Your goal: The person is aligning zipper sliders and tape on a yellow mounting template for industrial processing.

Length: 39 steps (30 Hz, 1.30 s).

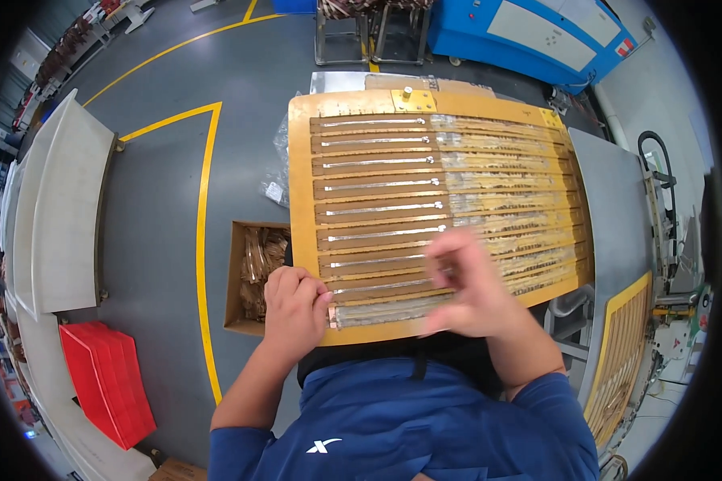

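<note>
A large yellow board (pixel 301 184) with rows of long slots lies in front of me. Silvery metal strips (pixel 377 208) sit in brown slots on its left half. At the board's lower left corner my left hand (pixel 293 309) is closed, fingers curled and thumb at the end of the lowest slot. Beside that thumb shows a small copper-coloured end (pixel 333 317); whether the fingers grip it is hidden. My right hand (pixel 477 289) hovers over the lower middle of the board, smeared by motion, its thumb apart from the curled fingers and nothing visible between them.
A cardboard box (pixel 234 276) of copper-coloured pieces stands left of the board. Further left are a red crate (pixel 108 385) and a white bin (pixel 72 208). A second slotted yellow board (pixel 618 353) rests on the grey table (pixel 614 208) at right. A blue machine (pixel 529 36) stands beyond.
</note>
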{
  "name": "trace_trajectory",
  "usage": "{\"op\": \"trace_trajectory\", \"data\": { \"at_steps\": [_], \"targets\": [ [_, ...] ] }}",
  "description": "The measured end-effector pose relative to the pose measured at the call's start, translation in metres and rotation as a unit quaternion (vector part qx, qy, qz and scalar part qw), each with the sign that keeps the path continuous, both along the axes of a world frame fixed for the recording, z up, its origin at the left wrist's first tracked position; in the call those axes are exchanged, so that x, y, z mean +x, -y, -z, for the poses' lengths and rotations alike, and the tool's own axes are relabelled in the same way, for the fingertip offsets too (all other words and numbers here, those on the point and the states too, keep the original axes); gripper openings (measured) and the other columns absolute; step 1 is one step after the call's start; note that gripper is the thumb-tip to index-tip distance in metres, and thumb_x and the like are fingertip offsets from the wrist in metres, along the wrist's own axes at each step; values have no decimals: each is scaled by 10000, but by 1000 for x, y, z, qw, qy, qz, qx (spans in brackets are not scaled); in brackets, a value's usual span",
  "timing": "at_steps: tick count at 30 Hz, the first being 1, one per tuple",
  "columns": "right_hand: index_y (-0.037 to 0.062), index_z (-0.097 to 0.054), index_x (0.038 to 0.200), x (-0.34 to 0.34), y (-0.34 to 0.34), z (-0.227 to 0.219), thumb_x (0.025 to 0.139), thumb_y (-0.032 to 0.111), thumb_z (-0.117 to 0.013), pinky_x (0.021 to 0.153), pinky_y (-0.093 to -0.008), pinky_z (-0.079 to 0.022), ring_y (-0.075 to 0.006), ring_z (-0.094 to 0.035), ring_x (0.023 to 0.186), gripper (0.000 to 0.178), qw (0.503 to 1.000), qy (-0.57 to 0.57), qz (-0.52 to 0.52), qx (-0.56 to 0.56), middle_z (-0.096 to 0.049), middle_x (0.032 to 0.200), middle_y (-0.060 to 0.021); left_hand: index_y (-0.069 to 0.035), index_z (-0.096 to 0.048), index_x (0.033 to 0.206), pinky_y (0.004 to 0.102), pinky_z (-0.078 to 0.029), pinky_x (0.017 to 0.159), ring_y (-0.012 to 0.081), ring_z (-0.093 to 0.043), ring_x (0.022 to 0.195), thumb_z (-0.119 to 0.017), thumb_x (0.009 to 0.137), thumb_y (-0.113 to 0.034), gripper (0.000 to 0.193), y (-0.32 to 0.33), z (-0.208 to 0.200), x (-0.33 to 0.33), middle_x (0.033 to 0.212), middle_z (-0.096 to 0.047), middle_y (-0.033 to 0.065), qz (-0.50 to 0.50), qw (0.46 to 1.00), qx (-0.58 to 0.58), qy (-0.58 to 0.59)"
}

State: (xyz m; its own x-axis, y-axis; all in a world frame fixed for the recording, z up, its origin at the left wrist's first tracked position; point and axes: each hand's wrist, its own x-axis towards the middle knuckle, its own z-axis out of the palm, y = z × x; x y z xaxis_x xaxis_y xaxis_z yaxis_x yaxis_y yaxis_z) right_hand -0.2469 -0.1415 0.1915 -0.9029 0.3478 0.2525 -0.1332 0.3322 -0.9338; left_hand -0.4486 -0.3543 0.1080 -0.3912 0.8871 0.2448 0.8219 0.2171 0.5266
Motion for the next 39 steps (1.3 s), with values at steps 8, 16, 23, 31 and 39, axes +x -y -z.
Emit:
{"op": "trace_trajectory", "data": {
  "at_steps": [8,16,23,31,39],
  "targets": [
    [84,-634,1106,-37,49,57,907,284,-803,767,-478,-591,-380,-690,888,328,956,223,-24,187,-606,1124,-128,-56,-650,939,463,-435,977,370,-550,1105,-783,821,-67,178,-14,-33,13,1063,-587,146,88,990,21,108],
    [62,-640,1014,28,-32,13,966,147,-757,680,-356,-560,-263,-685,782,153,963,-32,204,-172,-686,902,-112,-54,-668,958,460,-445,947,366,-543,1086,-824,832,-108,208,-28,2,-13,1055,-595,140,-69,996,14,52],
    [72,-685,1069,-34,8,20,921,175,-750,786,-428,-601,-352,-715,851,192,976,76,54,197,-686,944,-149,-58,-643,936,461,-430,975,373,-526,1102,-791,863,-104,171,-37,-14,5,1065,-587,135,-36,999,30,27],
    [54,-676,993,-8,-14,24,906,51,-687,749,-469,-570,-352,-682,831,87,943,72,218,241,-635,932,-129,-50,-662,999,459,-461,964,353,-574,1079,-771,929,-162,171,-55,-8,-12,1095,-630,145,-90,993,68,34],
    [32,-652,953,14,-30,2,970,98,-720,707,-385,-540,-316,-652,756,96,979,-18,176,106,-678,853,-133,-55,-677,998,478,-453,964,368,-554,1076,-742,944,-148,126,-64,5,-19,1058,-619,142,-107,994,-8,-18]
  ]
}}
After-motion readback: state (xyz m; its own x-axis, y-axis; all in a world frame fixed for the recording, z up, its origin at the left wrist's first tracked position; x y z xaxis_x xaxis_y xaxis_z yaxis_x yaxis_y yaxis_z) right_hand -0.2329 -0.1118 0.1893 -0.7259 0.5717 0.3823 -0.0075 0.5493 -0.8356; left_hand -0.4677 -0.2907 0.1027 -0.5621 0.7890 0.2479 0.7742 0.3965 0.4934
